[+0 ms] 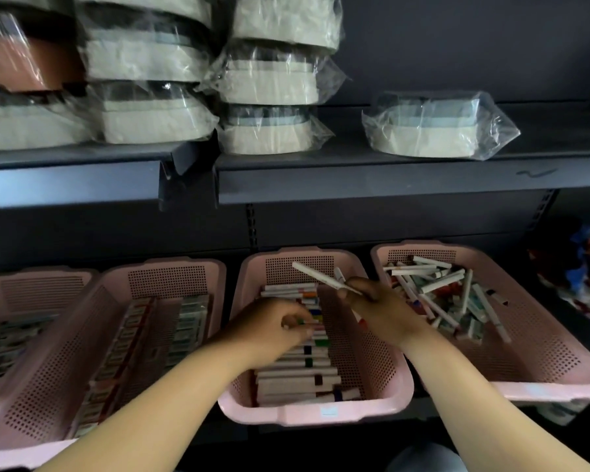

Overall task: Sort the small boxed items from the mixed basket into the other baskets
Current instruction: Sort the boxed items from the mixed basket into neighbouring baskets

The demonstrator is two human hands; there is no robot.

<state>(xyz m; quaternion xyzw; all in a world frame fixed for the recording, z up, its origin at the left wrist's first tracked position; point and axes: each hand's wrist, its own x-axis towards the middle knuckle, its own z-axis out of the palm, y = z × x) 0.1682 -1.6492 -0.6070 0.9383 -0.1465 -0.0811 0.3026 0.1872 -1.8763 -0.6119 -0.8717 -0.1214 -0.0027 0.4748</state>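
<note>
Dark shop shelf (389, 178), pink baskets (307, 412) below, right hand (378, 308) grip pinching slim white box (324, 275), left hand (273, 325) grip unclear

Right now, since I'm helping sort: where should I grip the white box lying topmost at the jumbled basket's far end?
Come from above and pinch the white box mid-length across its narrow width: it lies flat and uncovered atop the pile in the jumbled basket.

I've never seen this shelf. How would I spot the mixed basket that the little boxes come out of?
Under the dark shelf holding plastic-wrapped packs stands a row of pink baskets. The mixed basket is the one furthest right, beyond the person's right hand. Its neighbours hold slim boxes in tidy rows; its boxes lie in a criss-cross heap.
</note>
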